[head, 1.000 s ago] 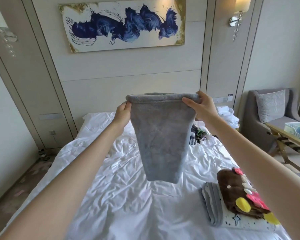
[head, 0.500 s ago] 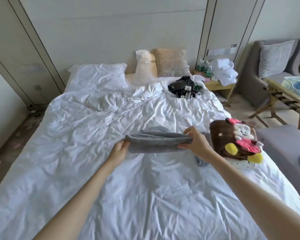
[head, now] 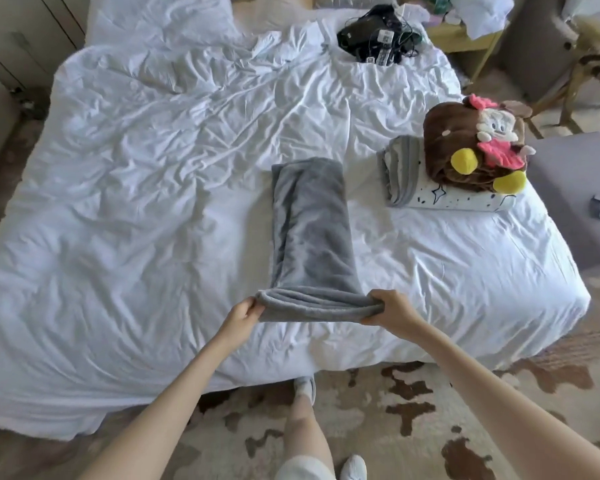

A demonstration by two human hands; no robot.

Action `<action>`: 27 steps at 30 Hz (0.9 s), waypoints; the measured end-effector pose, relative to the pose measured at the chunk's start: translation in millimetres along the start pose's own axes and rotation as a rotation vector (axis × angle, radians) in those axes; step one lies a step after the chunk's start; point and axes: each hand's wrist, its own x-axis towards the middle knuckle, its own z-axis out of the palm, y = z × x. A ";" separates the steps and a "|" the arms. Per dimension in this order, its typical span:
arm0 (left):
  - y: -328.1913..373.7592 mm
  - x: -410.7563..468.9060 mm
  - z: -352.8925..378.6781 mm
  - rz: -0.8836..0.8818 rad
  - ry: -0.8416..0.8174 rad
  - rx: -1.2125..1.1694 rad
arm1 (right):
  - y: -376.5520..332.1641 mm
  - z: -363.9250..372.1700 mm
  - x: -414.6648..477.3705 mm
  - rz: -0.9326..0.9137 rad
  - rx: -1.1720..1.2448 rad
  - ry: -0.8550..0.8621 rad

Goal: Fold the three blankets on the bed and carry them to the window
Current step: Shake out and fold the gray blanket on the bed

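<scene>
grey blanket (head: 312, 223) on the bed (head: 118, 237), left hand (head: 241, 315) and right hand (head: 392, 308) fingers clamped on its near end.

Bedroom, seen from above. Centre: bed (head: 136, 220) under a crumpled white duvet, pillow (head: 153, 19) at the upper edge. Upper left: pale panelled wall (head: 18, 39). Upper right: light wooden nightstand (head: 465, 39), grey armchair (head: 530, 53) and a wooden rack (head: 589, 74) with striped straps. Right edge: grey bench (head: 575, 168) just beside the bed. Bottom: beige carpet (head: 413, 414) with brown blotches. Soft, even daylight throughout.
</scene>
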 end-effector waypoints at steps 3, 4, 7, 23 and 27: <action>0.5 14.9 0.2 -0.032 -0.027 -0.007 | 7.6 0.1 14.4 0.036 0.005 -0.027; 0.9 22.7 -0.8 -0.048 -0.038 0.006 | 8.3 -1.1 21.1 0.053 0.020 -0.036; -1.3 55.6 -3.8 -0.122 -0.016 0.073 | 9.0 -4.9 49.3 0.116 0.090 -0.045; -20.6 184.6 24.7 -0.339 0.189 -0.141 | 33.3 34.5 161.0 0.545 0.510 0.038; 2.6 209.7 14.8 -0.232 0.249 -0.153 | 25.1 28.2 186.8 0.452 0.436 0.170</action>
